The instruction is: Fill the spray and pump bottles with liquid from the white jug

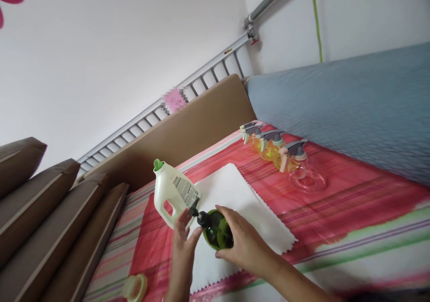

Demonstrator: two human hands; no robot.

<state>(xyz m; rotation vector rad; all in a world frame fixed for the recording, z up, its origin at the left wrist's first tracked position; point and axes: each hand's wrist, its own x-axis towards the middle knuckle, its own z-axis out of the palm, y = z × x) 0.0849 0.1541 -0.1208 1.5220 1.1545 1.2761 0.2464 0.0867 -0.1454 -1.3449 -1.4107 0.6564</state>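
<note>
A dark green, see-through pump bottle [220,235] with a black pump top [203,219] is held tilted over a white cloth. My right hand [240,235] is closed around the bottle's side, fingers above and thumb below. At the pump top, my left hand [185,235] has its thumb and fingers apart; the thumb tip is close to the black collar, and whether it touches is unclear. Just behind that hand stands a large white jug [176,190] with a handle, a printed back label and a green spout in its open mouth.
The white cloth [231,181] lies on a red striped tablecloth [349,203]. Several spray bottles [307,174] stand in a row at right, some holding yellow liquid. A pale round cap [135,287] lies at lower left. Brown padded panels [67,212] and a blue padded surface [342,100] border the sides.
</note>
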